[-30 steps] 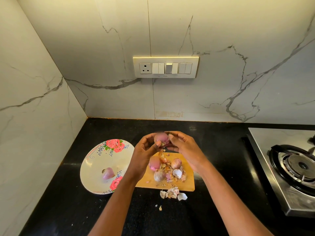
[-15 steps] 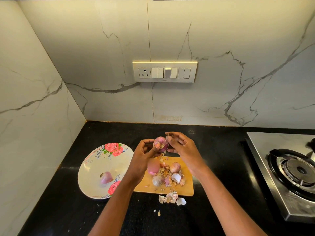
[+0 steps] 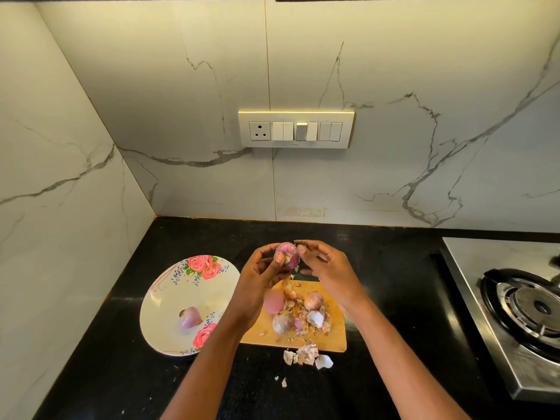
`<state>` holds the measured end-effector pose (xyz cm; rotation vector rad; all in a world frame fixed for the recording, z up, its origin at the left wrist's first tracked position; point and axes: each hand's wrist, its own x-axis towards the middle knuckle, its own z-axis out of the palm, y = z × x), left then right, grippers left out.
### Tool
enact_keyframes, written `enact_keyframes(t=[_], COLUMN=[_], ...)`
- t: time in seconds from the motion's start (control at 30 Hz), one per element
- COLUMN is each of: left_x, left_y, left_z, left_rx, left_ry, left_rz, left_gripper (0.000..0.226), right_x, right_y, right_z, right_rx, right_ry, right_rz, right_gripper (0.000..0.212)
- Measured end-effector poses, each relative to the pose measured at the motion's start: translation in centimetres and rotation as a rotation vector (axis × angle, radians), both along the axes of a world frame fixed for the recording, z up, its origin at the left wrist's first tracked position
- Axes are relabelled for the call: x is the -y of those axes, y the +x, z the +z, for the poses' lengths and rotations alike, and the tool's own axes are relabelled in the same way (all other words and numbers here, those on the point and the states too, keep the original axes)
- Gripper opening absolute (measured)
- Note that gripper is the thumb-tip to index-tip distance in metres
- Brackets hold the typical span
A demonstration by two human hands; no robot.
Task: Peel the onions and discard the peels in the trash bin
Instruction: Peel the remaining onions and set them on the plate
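My left hand point(image 3: 257, 280) grips a small purple onion point(image 3: 286, 255) above the far edge of a wooden cutting board point(image 3: 336, 338). My right hand point(image 3: 327, 268) pinches at the onion's right side with thumb and fingertips. On the board lie three onions, one smooth and pink point(image 3: 273, 301), one purple point(image 3: 313, 300) and one pale point(image 3: 282, 322), among loose peels point(image 3: 315, 319). More peels point(image 3: 306, 354) lie on the counter in front of the board. One peeled onion point(image 3: 189, 317) sits in a floral plate point(image 3: 169, 295) to the left. No trash bin is in view.
The black counter point(image 3: 121, 374) meets marble walls at the back and on the left. A steel gas stove point(image 3: 521, 307) stands at the right. A switch panel point(image 3: 295, 129) is on the back wall.
The view has tilted slightly upward. Both hands stay on the onion above the board; my right hand's fingers have shifted a little on its side.
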<state>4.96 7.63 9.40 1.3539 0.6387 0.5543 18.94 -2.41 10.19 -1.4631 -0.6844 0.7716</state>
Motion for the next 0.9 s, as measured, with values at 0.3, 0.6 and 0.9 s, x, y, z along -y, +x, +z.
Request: enact_keyframes(t=[0.3,0.6,0.9], left_x=[0.4,0.1,0.5], left_y=[0.3,0.1,0.5], left_z=[-0.2,0.5,0.4], left_rx=[-0.005,0.017,0.045], left_ry=[0.073,-0.042,-0.109], left_rz=[0.023,0.005,0.005], left_gripper=[0.044,0.043,0.042], right_x=[-1.0,0.0,-0.5], right_y=[-0.8,-1.0,-0.4], right_z=[-0.1,0.3,-0.8], right_rx=[-0.112,-0.128,0.021], right_ry=[0.009,0.060,0.074], right_rz=[-0.164,0.000,-0.133], right_gripper=[0.016,0.027,0.009])
